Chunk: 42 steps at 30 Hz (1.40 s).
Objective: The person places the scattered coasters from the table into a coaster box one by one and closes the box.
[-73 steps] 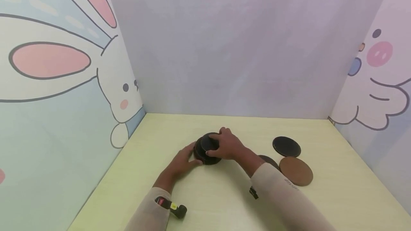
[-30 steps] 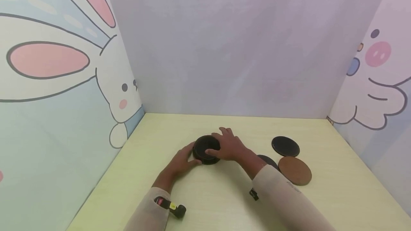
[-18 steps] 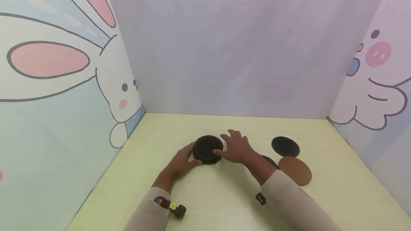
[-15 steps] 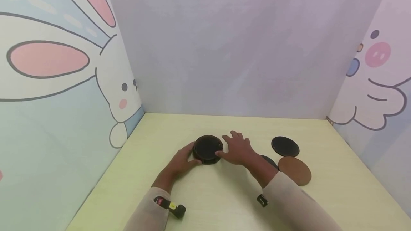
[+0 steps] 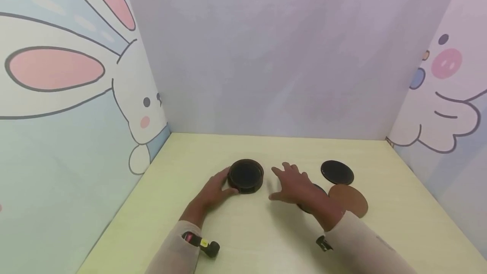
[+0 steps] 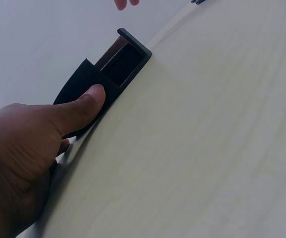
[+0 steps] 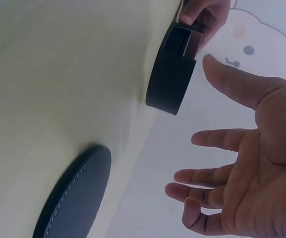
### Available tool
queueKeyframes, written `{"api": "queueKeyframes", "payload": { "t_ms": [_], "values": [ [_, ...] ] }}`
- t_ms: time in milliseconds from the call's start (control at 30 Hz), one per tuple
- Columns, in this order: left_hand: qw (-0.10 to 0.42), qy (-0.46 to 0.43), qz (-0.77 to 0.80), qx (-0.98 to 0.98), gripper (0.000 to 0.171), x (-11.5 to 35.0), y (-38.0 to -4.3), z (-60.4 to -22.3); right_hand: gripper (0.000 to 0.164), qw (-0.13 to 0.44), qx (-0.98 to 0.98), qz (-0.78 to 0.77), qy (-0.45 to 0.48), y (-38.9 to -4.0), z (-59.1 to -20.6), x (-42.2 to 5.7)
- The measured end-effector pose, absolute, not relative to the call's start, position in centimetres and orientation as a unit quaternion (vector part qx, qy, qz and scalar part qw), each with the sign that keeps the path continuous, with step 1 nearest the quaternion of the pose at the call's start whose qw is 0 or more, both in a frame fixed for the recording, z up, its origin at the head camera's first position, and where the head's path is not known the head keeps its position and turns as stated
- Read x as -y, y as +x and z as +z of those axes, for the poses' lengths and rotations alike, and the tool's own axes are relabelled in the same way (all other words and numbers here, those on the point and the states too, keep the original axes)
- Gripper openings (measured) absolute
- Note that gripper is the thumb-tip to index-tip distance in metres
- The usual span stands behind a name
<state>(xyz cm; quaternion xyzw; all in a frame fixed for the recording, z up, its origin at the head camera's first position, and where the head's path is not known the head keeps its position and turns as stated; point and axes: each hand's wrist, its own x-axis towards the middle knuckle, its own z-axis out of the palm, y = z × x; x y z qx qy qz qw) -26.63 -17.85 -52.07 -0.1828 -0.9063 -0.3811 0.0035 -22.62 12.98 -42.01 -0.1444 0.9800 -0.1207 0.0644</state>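
Head view. One round black holder (image 5: 249,190) is standing on the pale desk (image 5: 236,231), near the middle; a dark inner disc (image 5: 246,172) is lying flat within its rim. The left hand (image 5: 214,192) is gripping the holder's left side, the thumb staying in front and the other fingers curling round behind. The right hand (image 5: 294,185) is hanging to the right of the holder, not touching it; its fingers are spreading apart and holding nothing. Loose discs, three: a black disc (image 5: 337,172) is lying at the back right; a brown disc (image 5: 348,201) is lying just in front of it; a third disc (image 5: 321,189) is showing partly from behind the right wrist. A rabbit drawing (image 5: 140,96) is covering the left wall.

Left wrist view. The holder is presenting a cut-out in its side, where dark layers (image 6: 123,64) are showing in a stack. The left thumb is pressing on the outer wall.

Right wrist view. The right palm is facing the camera, its fingers standing well apart. Pale stitching is running along the edge of a dark disc on the desk; the left hand is holding the holder's far side.
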Motion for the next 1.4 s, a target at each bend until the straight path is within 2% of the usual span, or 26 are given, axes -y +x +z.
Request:
{"api": "queueKeyframes", "payload": {
  "t_ms": [433,733,1000,1400],
  "values": [
    [-0.006,-0.177,-0.381,0.907,0.09,17.8,-26.4,-51.7,0.104,0.119,-0.978,-0.077,-0.156,-22.0,-42.0,-17.0],
    [-0.004,-0.18,-0.39,0.903,0.089,17.9,-26.4,-51.7,0.101,0.125,-0.98,-0.039,-0.151,-22.2,-42.6,-19.2],
    [-0.005,-0.177,-0.388,0.905,0.089,17.9,-26.3,-51.8,0.089,0.13,-0.979,-0.046,-0.149,-21.8,-42.9,-20.5],
    [0.0,-0.183,-0.391,0.902,0.089,17.9,-26.4,-52.0,0.09,0.147,-0.979,-0.05,-0.132,-21.2,-42.9,-21.4]
  ]
}}
